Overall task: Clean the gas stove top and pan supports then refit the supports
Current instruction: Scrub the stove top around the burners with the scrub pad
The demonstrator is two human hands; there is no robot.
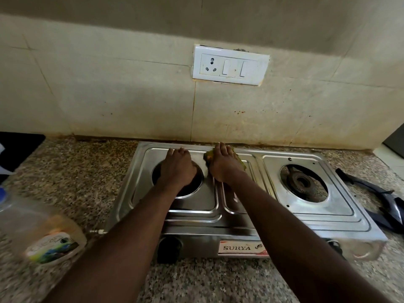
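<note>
While flat over the burner well (pixel 197 179), left hand (pixel 177 165) spread; right hand (pixel 223 166) straight-fingered, palm down on green scrubber (pixel 208 155).

glossy steel stove top (pixel 306 206), speckled granite counter (pixel 87 171)

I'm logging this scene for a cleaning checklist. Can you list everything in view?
stove: one, steel, on the speckled counter
burner: one visible, dark, in the stove's right opening
pan supports: number unclear, dark, on the counter right of the stove
scrub pad: one, green-yellow, stove's rear middle
bottle: one, clear, counter, near left
switch plate: one, white, on the wall
left hand: flat over the left opening
right hand: pressing the scrub pad
</note>
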